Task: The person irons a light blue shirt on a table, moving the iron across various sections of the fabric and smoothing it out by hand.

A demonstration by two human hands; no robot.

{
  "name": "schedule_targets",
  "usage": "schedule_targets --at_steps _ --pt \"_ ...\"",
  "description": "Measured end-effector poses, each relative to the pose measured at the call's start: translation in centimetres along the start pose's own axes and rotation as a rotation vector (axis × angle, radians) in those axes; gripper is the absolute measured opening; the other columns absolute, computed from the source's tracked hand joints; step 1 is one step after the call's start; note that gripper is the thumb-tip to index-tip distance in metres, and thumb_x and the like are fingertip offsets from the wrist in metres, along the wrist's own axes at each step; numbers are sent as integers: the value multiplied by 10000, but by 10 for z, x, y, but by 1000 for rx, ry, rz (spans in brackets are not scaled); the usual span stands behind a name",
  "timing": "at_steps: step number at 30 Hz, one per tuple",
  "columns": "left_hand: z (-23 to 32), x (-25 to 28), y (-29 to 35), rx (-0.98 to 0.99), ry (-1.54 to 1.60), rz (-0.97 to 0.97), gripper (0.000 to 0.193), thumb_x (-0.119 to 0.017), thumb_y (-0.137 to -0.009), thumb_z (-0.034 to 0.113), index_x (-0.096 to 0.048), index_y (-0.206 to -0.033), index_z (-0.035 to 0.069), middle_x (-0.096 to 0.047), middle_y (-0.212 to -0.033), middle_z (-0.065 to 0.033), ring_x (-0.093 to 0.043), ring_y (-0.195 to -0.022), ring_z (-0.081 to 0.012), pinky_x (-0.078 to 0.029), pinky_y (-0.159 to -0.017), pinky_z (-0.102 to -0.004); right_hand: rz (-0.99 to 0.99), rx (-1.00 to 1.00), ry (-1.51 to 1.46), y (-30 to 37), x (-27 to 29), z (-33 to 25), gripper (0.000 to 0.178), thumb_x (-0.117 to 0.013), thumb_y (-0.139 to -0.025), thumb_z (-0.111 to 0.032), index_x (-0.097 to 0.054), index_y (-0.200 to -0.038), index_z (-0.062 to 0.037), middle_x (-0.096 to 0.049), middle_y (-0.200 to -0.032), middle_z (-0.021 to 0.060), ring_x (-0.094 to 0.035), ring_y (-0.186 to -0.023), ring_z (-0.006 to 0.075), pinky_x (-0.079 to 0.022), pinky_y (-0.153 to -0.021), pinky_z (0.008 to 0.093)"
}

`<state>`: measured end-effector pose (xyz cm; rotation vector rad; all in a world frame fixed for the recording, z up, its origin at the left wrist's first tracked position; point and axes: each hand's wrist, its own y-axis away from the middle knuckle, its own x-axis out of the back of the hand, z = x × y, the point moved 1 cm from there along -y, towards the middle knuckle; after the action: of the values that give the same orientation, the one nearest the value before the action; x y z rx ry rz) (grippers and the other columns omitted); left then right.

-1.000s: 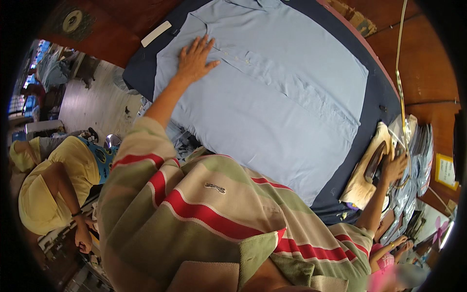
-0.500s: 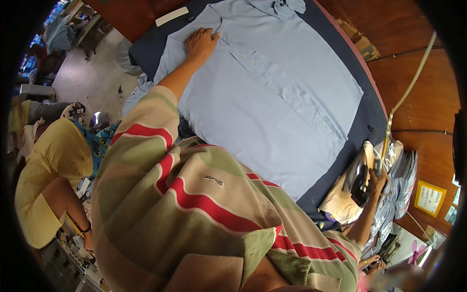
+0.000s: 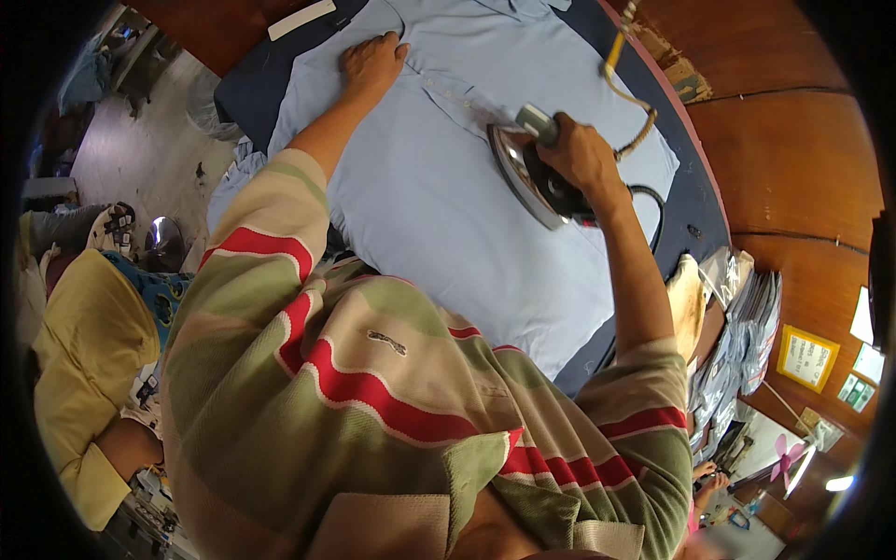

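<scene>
A light blue button-front shirt [image 3: 392,224] lies spread on a dark blue padded ironing table [image 3: 247,93]. Across its upper left part rests my left hand [image 3: 373,63], palm down, its fingers slightly bent against the cloth. My right hand [image 3: 583,154] is closed around the handle of a steam iron [image 3: 537,182], which has a dark body and a shiny soleplate. The iron is over the shirt, just right of the button placket [image 3: 457,98]; its front edge looks slightly tilted, and whether the whole soleplate touches the fabric I cannot tell.
A cord and yellowish hose [image 3: 616,56] run up from the iron beside the wooden wall [image 3: 784,159]. A scorched cream cloth [image 3: 688,299] and bagged folded garments [image 3: 751,327] are at the right. A white strip [image 3: 301,19] lies at the far left. A person in yellow [image 3: 93,345] sits at left.
My right hand has brought the iron from the cream cloth at the right onto the shirt's middle. My left hand stays on the shirt. The whole view has shifted a little.
</scene>
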<state>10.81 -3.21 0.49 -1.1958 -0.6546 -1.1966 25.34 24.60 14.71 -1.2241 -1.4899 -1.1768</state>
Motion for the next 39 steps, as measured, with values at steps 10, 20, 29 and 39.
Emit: schedule_targets --at_steps 10,20,29,39 --pt "-23 -5 -11 -154 -67 -33 194 -471 -899 294 -520 -864 110 -640 -743 -74 -620 -754 -291 -433 -693 -426 -65 27 36 -19 1 -27 416 -655 -727 -353 -603 -958 -11 -648 -798 212 -648 -775 342 -501 -714 405" --pt "-22 -8 -9 -110 -66 103 119 -504 -837 234 -519 -803 121 -642 -784 -13 -594 -791 -233 -412 -722 -396 -43 30 -18 -63 -2 -18 460 -674 -731 -396 -598 -998 -30 -664 -812 169 -667 -720 277 -517 -702 352" --pt "-19 -5 -8 -84 26 101 100 -529 -799 193 -524 -732 119 -626 -721 -20 -594 -756 -236 -400 -703 -389 -33 188 -23 -112 7 -20 420 -654 -739 -367 -602 -1000 -42 -664 -849 165 -658 -792 294 -508 -737 371" --pt "-22 -2 -9 17 177 88 132 -548 -814 228 -584 -766 110 -632 -691 -69 -600 -726 -269 -411 -723 -398 -38 453 83 -188 0 -86 415 -664 -715 -307 -604 -1041 -57 -653 -902 187 -632 -851 325 -490 -760 381"
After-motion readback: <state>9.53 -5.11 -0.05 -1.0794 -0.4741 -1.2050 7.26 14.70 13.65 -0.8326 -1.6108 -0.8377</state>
